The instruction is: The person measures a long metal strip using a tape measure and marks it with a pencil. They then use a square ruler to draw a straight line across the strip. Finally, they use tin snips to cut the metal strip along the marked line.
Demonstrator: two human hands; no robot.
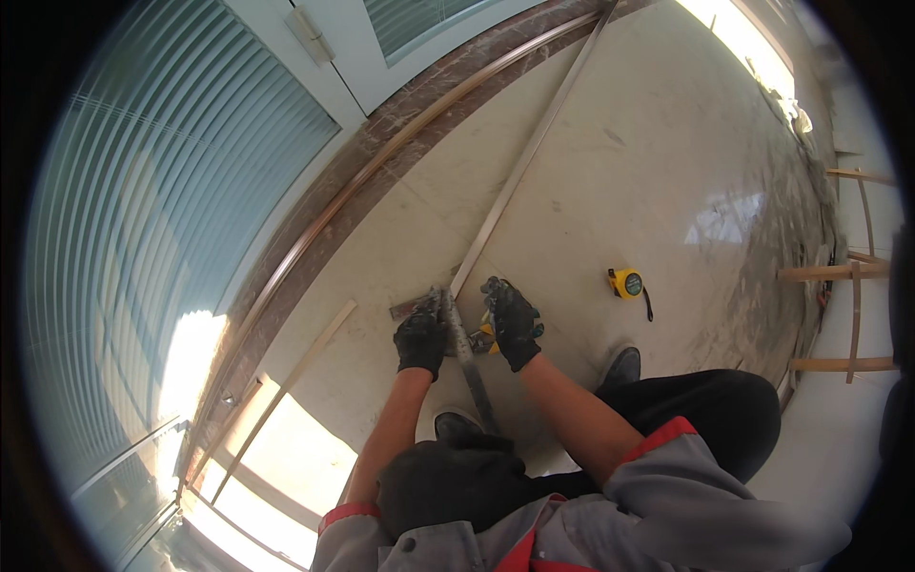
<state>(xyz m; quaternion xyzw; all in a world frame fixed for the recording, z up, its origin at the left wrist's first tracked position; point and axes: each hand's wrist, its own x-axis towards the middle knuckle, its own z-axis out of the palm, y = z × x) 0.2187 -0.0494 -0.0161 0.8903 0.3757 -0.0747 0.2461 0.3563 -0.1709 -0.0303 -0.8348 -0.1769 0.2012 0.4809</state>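
My left hand (422, 336), in a black glove, is closed at the upper end of a dark bar (467, 362) speckled with pale marks. A flat dark piece (408, 308) sticks out beside its fingertips; whether it joins the bar is unclear. Just right of the bar, my black-gloved right hand (515, 324) has its fingers drawn together, and what they hold is hidden. Partly under that hand shows a yellow tool (485, 336) of a kind I cannot make out. A long thin strip (534, 153) runs from between my hands to the far doorsill.
A yellow tape measure (626, 283) with a black strap lies on the pale floor to the right. Another strip (295, 377) lies at left. Glass doors with blinds (200, 181) rise behind a brown stone sill (357, 181). Wooden frames (848, 272) stand at far right.
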